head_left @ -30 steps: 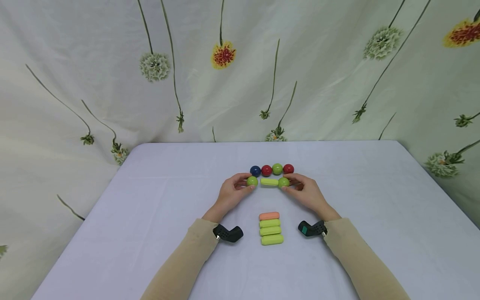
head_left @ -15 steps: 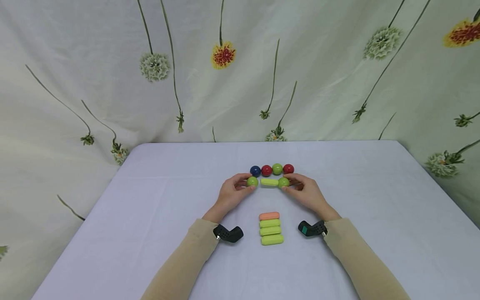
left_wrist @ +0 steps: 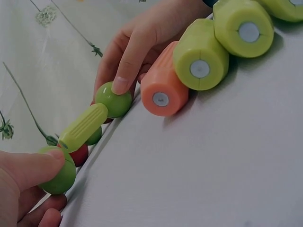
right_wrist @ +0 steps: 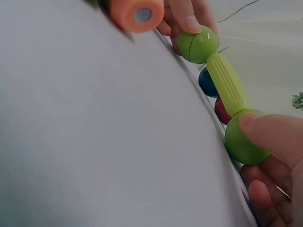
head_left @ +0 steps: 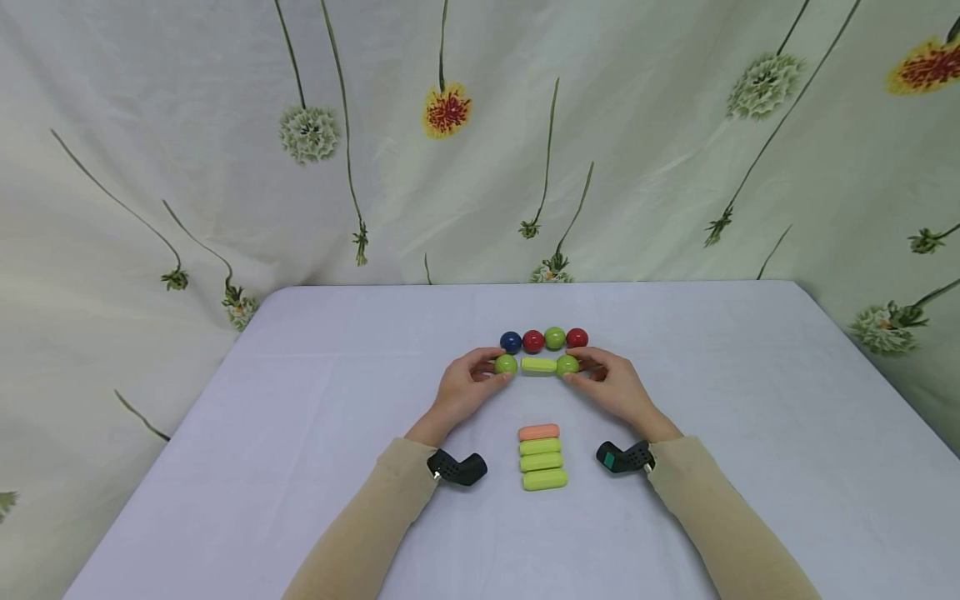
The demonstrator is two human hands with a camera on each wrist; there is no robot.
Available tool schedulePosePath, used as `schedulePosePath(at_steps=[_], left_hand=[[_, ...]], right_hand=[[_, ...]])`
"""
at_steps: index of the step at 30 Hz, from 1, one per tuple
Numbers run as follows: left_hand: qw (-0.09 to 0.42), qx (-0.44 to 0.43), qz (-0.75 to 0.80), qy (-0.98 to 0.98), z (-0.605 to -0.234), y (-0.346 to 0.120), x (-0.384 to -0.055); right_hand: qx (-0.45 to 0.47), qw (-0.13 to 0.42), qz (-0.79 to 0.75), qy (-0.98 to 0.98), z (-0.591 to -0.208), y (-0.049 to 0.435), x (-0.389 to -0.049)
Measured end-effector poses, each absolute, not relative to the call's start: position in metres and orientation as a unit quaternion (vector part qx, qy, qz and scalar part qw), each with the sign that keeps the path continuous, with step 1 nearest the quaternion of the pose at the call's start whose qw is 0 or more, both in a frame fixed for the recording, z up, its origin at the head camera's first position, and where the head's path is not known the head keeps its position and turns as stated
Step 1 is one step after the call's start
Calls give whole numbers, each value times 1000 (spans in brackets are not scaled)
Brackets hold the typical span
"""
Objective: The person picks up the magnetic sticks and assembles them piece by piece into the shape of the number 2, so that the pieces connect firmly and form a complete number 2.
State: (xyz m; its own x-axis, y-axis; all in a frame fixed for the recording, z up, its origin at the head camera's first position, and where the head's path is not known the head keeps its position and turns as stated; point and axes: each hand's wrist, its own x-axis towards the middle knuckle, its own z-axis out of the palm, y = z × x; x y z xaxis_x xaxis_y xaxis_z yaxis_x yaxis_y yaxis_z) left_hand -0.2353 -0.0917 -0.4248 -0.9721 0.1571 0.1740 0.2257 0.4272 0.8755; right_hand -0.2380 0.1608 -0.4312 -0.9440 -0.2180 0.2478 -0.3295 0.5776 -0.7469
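Observation:
Near the far part of the table, my left hand [head_left: 462,387] pinches a green ball [head_left: 506,364] between thumb and fingers. My right hand [head_left: 617,390] pinches another green ball [head_left: 567,365], which touches the right end of a ribbed yellow-green rod [head_left: 538,365]. A narrow gap shows in the head view between the rod's left end and the left ball. In the left wrist view the rod [left_wrist: 84,127] runs between the two balls, its near end by the left thumb. The right wrist view shows the right thumb on top of its ball [right_wrist: 246,139].
Just behind the hands is a row of balls: blue [head_left: 511,342], red [head_left: 533,341], green [head_left: 554,337] and red [head_left: 577,337]. Between the forearms lie an orange rod [head_left: 538,432] and several yellow-green rods [head_left: 541,462], with grey discs in their ends. A flowered cloth [head_left: 637,167] hangs behind.
My left hand and its green ball have shifted very slightly right, toward the rod. The right hand, its ball and the rod stay practically still.

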Motion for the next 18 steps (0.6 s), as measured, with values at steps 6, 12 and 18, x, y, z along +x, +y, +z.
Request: schedulePosePath(at_steps=[6,12,18], left_hand=[[35,-111,-513,-850,-427,-92,-237],[40,-115,-510,-851,-427,-91,-236],[39,-114,-510,-852,-427,-91,-236]], right_hand=[[156,67,432,-886,-431,161,-238],[155,65,434,-885,-431,161,-238],[155,64,434,-885,-432,161,-238]])
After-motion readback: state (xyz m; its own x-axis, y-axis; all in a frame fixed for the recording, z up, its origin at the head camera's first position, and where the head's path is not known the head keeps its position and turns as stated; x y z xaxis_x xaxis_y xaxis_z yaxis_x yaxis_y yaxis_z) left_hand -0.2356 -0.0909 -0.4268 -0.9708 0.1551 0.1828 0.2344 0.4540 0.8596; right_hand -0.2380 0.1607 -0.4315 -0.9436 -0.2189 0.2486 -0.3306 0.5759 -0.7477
